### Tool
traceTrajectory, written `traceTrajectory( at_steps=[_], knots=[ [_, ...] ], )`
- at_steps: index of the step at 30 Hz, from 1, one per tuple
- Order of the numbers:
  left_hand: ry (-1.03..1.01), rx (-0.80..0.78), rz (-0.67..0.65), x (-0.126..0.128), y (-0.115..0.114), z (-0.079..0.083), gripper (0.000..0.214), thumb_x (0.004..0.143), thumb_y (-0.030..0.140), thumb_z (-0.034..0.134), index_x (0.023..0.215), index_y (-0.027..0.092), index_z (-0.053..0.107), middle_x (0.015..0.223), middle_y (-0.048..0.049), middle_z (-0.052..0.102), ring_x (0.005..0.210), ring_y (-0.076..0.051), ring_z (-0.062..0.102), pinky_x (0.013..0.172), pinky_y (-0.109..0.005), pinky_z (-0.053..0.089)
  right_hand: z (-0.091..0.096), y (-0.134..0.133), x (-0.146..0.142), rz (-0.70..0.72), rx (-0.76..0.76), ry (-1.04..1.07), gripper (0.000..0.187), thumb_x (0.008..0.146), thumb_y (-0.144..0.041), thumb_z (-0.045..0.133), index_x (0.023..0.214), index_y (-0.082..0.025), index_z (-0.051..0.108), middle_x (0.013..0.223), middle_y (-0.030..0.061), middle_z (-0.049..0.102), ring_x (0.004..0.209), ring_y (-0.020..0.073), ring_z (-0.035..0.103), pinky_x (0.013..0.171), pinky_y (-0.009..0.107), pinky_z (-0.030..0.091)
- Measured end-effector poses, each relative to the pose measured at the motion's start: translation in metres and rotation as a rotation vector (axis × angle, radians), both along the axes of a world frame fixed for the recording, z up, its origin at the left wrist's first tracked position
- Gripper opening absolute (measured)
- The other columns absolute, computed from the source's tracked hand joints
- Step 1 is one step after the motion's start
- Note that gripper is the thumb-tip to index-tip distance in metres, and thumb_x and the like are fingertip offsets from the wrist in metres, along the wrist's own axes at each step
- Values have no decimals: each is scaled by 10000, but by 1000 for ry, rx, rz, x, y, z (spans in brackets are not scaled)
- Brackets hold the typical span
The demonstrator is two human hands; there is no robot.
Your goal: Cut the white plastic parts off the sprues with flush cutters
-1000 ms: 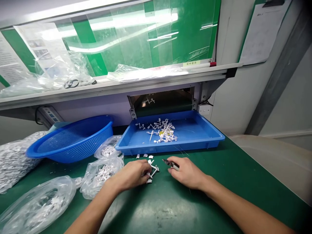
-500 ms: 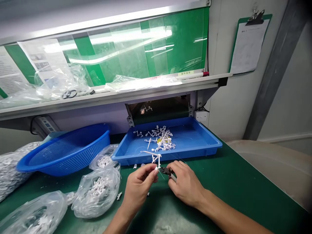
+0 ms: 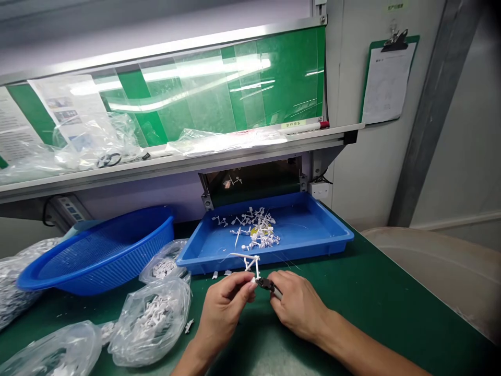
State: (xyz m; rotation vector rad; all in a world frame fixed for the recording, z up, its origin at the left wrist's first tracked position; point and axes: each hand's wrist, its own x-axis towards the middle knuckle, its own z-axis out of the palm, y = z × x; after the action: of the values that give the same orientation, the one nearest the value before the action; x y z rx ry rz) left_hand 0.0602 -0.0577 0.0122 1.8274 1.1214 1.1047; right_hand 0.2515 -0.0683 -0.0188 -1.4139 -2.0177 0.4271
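Observation:
Between the thumb and fingers of my left hand point(image 3: 225, 303) is a white plastic part on its branched sprue point(image 3: 252, 262), which sticks up above the fingertips. My right hand point(image 3: 299, 303) is closed round a pair of nippers point(image 3: 270, 286). Their dark jaws meet the sprue right at my left fingertips; whether the blades are closed through the plastic I cannot tell. Just beyond both hands is a blue tray point(image 3: 329, 249) with a heap of white sprues point(image 3: 262, 235) in it. A small loose white piece point(image 3: 189, 326) lies on the green table left of my left hand.
Plastic bags of white pieces point(image 3: 151, 318) stand at the left, near a blue basket point(image 3: 97, 261). Behind the tray is an opening point(image 3: 254, 180) below a shelf point(image 3: 235, 149) with plastic film on it. A clipboard point(image 3: 385, 83) hangs on the wall at right.
The nippers' jaws have come closer to my left fingertips and now touch the sprue there. The whole view has shifted slightly, with the shelf and tray lower in it.

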Motion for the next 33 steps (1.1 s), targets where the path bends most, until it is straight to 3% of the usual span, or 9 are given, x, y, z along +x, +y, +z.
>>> traceTrajectory(
  at_steps=[5, 9, 13, 15, 19, 22, 26, 30, 33],
  knots=[
    [200, 58, -153, 4, 5, 28, 177, 891, 313, 591, 942, 199, 717, 831, -36, 700, 697, -157, 635, 657, -236, 499, 4, 0, 2, 94, -44, 236, 128, 829, -154, 467, 843, -210, 581, 808, 0, 628, 757, 160, 567, 698, 266, 401],
    [537, 35, -332, -34, 7, 67, 162, 871, 289, 586, 866, 200, 722, 792, -13, 696, 682, -138, 604, 651, -221, 457, 2, -2, 4, 36, -99, 458, 168, 929, -318, 442, 938, -221, 580, 855, 7, 628, 770, 163, 577, 717, 272, 449],
    [687, -86, 27, -122, 33, 93, 271, 890, 418, 528, 963, 233, 712, 887, -19, 716, 717, -169, 632, 615, -227, 467, -5, -1, 6, 122, -49, 343, 193, 937, -336, 439, 1044, -248, 573, 970, 32, 606, 858, 177, 583, 767, 294, 477],
    [776, -84, 219, -166, 55, 95, 335, 847, 466, 563, 1008, 220, 723, 950, -49, 726, 760, -210, 656, 635, -252, 477, -7, -1, 4, 205, -9, 223, 246, 917, -278, 451, 1137, -273, 561, 1196, 52, 554, 1011, 189, 577, 864, 309, 485],
    [802, -27, 362, -207, 83, 88, 427, 841, 516, 535, 909, 142, 729, 870, -99, 722, 803, -262, 648, 693, -288, 460, -7, 7, -1, 157, -24, -57, 425, 851, -216, 483, 1259, -323, 536, 1527, 47, 251, 1135, 243, 560, 917, 376, 495],
    [785, -29, 301, -190, 74, 80, 502, 907, 552, 404, 867, 153, 706, 778, -64, 696, 684, -214, 620, 605, -269, 441, -4, 17, -4, 192, -103, -224, 360, 847, -229, 489, 1179, -295, 609, 1377, 86, 448, 970, 232, 621, 802, 368, 515],
    [922, 52, -83, -139, 45, 63, 280, 912, 372, 466, 943, 228, 705, 895, -26, 699, 769, -185, 632, 687, -252, 458, 8, 21, -4, 227, -123, -360, 267, 832, -193, 505, 1037, -249, 667, 1017, 73, 611, 903, 235, 608, 771, 367, 484],
    [1060, 133, -164, -106, 35, 29, 192, 805, 166, 507, 827, 190, 697, 895, -97, 670, 820, -245, 620, 700, -304, 436, 31, 4, 19, 136, -76, -248, 268, 861, -239, 480, 1064, -268, 652, 1113, 56, 608, 932, 216, 599, 790, 351, 493],
    [1105, 158, -177, -99, 42, 7, 203, 776, 117, 467, 751, 174, 660, 817, -107, 644, 722, -235, 609, 644, -300, 418, 51, -11, 70, -2, -41, -161, 259, 898, -350, 485, 1082, -285, 656, 1200, 52, 610, 1009, 222, 604, 862, 346, 495]
  ],
)
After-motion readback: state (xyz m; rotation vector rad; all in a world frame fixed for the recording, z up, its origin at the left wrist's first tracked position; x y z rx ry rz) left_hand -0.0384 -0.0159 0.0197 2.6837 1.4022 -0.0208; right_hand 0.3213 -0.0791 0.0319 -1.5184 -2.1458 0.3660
